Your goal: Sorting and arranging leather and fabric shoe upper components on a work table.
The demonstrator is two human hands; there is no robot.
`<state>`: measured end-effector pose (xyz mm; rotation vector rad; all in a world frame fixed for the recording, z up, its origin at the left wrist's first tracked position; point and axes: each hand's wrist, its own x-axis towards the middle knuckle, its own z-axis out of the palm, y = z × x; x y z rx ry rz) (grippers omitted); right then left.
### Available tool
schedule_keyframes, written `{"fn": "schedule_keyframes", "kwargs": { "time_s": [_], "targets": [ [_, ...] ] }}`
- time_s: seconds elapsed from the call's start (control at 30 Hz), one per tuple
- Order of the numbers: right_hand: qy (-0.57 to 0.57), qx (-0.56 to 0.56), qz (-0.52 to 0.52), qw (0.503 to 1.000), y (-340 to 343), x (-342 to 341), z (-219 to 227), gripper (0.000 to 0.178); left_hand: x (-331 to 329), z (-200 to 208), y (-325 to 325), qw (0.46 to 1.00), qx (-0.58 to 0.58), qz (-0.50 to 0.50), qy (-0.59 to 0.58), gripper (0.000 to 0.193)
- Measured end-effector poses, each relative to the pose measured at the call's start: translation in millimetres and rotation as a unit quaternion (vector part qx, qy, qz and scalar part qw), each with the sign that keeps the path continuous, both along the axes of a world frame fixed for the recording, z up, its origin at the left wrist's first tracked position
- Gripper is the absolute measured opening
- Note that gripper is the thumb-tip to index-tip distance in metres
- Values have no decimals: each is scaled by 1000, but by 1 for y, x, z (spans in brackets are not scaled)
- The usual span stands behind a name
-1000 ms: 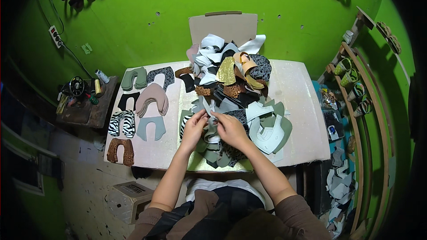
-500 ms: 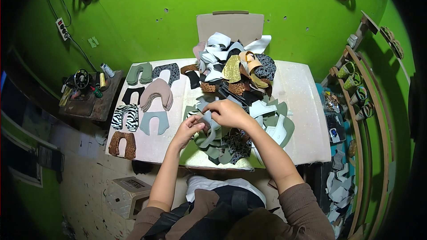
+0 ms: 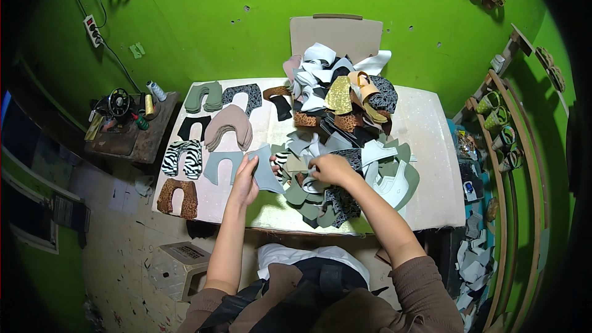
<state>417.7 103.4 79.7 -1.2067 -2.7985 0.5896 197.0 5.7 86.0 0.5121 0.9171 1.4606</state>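
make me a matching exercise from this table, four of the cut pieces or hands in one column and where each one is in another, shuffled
Things:
1. zebra-striped piece
2. gold glitter piece
3. left hand
4. right hand

Places or states:
A. on the tall heap in front of the cardboard box
B. holding a pale grey-blue piece
C. in the sorted rows at the table's left, above the brown spotted piece
D. resting on the mixed pile at the table's middle

Pairs: 1-C, 2-A, 3-B, 4-D
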Motion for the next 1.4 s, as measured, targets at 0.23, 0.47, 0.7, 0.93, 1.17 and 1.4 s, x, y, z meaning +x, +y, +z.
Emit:
{"fn": "schedule_keyframes", "kwargs": {
  "time_s": [0.23, 0.47, 0.7, 0.93, 1.17, 1.4],
  "targets": [
    [-179, 53, -13, 982, -6, -27, -35, 20, -30, -3, 9, 997, -11, -53, 51, 25],
    [-108, 8, -156, 982, -10, -39, -2, 21, -64, -6, 12, 994, -30, -94, 43, 28],
    [72, 30, -272, 959, -17, -55, 58, 27, -95, 4, 16, 993, -34, -109, 40, 28],
    [295, 61, -195, 933, -27, -80, 84, 20, -129, 9, 15, 992, 5, -116, 48, 28],
    [317, -55, -40, 946, -64, -143, 119, 47, -162, 9, 0, 992, -13, -119, 31, 41],
    [284, -122, 79, 948, -73, -199, 94, 38, -162, 13, -16, 987, -17, -148, 53, 53]
  ]
}}
